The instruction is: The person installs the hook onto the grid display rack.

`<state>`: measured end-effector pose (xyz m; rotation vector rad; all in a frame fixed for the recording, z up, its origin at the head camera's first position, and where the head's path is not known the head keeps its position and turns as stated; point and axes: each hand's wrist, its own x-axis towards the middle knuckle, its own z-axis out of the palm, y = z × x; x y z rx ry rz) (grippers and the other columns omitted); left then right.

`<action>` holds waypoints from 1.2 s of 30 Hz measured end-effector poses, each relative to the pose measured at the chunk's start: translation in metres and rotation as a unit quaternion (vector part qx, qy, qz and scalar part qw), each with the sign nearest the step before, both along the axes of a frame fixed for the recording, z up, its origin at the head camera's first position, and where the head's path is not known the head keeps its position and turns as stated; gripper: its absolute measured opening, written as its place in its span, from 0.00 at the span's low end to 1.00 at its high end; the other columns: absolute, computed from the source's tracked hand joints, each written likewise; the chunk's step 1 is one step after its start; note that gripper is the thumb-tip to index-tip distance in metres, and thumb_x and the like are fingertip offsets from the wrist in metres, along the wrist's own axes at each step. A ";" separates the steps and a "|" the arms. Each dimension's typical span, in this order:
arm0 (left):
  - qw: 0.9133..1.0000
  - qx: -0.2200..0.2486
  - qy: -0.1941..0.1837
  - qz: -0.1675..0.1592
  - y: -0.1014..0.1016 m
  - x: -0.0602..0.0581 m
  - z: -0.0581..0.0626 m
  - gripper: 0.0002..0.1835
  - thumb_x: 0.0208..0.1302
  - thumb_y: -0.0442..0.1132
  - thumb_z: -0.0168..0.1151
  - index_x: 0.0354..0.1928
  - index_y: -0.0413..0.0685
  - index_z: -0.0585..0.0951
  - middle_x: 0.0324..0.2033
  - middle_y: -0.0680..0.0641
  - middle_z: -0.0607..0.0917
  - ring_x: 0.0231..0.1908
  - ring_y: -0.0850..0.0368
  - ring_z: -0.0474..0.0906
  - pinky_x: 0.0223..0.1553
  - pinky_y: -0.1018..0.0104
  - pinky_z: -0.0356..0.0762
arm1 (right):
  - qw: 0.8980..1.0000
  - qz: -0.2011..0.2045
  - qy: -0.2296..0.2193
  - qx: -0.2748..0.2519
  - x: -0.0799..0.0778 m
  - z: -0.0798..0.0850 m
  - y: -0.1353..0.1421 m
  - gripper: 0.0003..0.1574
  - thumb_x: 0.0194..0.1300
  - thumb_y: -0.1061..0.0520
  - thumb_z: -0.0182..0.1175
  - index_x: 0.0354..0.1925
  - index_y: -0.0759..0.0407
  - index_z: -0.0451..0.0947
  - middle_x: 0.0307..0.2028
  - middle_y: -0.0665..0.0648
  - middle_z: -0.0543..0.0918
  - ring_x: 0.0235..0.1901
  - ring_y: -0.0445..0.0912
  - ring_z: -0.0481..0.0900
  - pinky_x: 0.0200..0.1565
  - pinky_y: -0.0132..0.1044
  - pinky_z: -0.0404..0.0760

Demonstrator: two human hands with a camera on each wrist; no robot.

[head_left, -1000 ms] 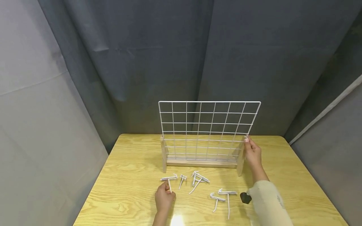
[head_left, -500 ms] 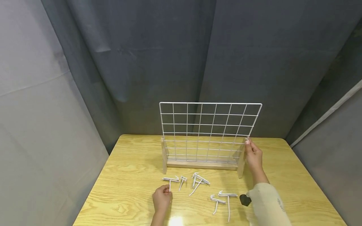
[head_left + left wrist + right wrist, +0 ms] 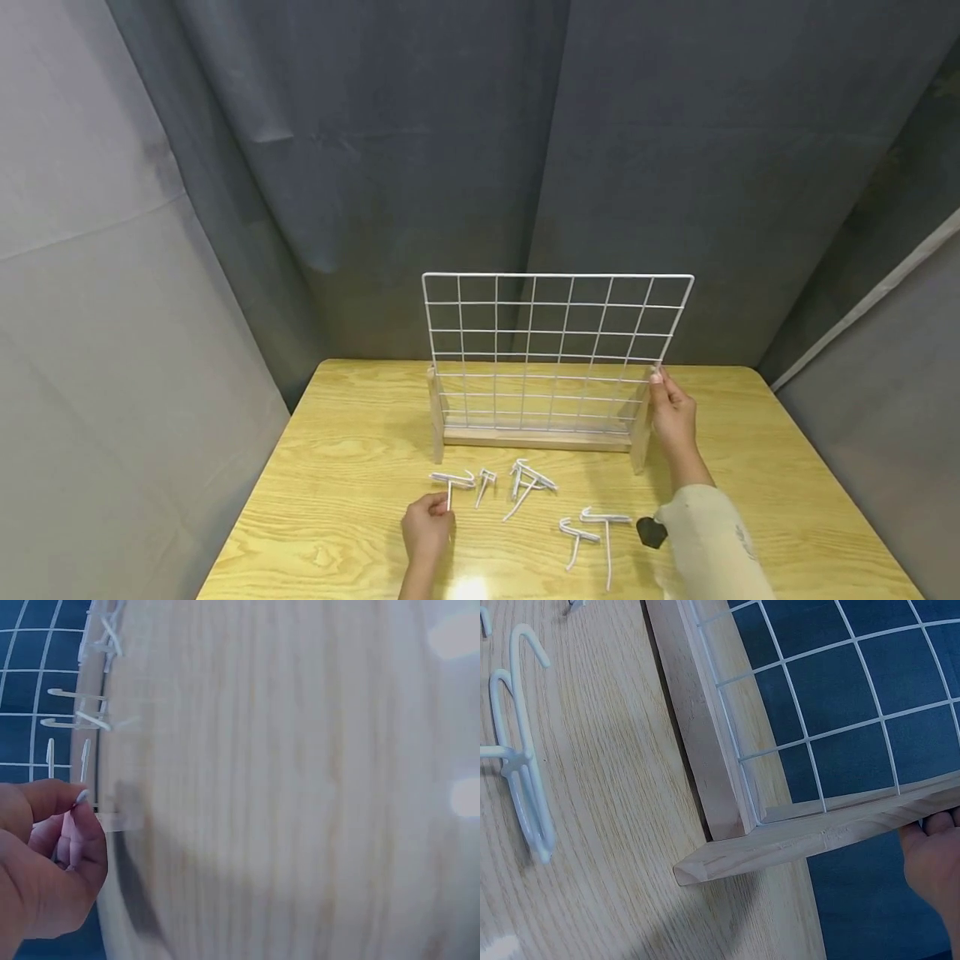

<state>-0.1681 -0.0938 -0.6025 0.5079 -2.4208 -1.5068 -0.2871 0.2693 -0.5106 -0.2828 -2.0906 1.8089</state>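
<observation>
A white wire hook (image 3: pixel 454 481) is pinched by its prong between the thumb and finger of my left hand (image 3: pixel 427 527). In the left wrist view the prong's tip (image 3: pixel 82 796) pokes out of the pinch. My right hand (image 3: pixel 673 415) grips the right wooden post (image 3: pixel 780 855) of a rack near its top, partly hidden behind the post in the right wrist view. The rack's white wire grid (image 3: pixel 558 274) stands upright, leaning back a little, in a wooden base (image 3: pixel 536 438).
More white wire hooks lie before the rack: a small one (image 3: pixel 486 475), an overlapping cluster (image 3: pixel 534 478), and two nearer right, one short (image 3: pixel 579 532), one long (image 3: pixel 607 550). A black object (image 3: pixel 651 532) is by the right sleeve (image 3: pixel 712 537). Grey curtains (image 3: pixel 420 167) hang behind the table.
My left hand has shifted slightly left and toward me, and the hook in its pinch has tilted a little. My right hand keeps its hold on the post.
</observation>
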 end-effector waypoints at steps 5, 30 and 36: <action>1.000 0.021 0.006 0.018 -0.001 0.008 0.011 0.14 0.42 0.21 0.66 0.35 0.39 0.84 0.21 0.49 0.81 0.21 0.58 0.77 0.22 0.68 0.76 | 1.000 -0.004 -0.003 0.002 0.000 0.001 -0.003 0.31 0.70 0.43 0.48 0.65 0.57 0.64 0.65 0.55 0.61 0.64 0.50 0.58 0.63 0.43 0.58; 0.968 0.243 0.003 -0.055 -0.004 0.011 0.047 0.17 0.54 0.23 0.62 0.48 0.29 0.75 0.30 0.42 0.77 0.26 0.57 0.74 0.27 0.71 0.77 | 1.000 0.009 -0.007 -0.009 0.003 0.001 -0.001 0.33 0.70 0.42 0.46 0.67 0.54 0.60 0.67 0.53 0.57 0.65 0.50 0.55 0.63 0.45 0.57; 0.953 0.285 0.000 -0.105 -0.006 0.012 0.056 0.19 0.58 0.25 0.59 0.52 0.28 0.72 0.34 0.37 0.77 0.26 0.58 0.73 0.28 0.71 0.76 | 1.000 0.010 -0.009 -0.019 0.002 0.001 0.000 0.32 0.70 0.44 0.47 0.66 0.56 0.61 0.67 0.53 0.58 0.65 0.49 0.55 0.62 0.44 0.58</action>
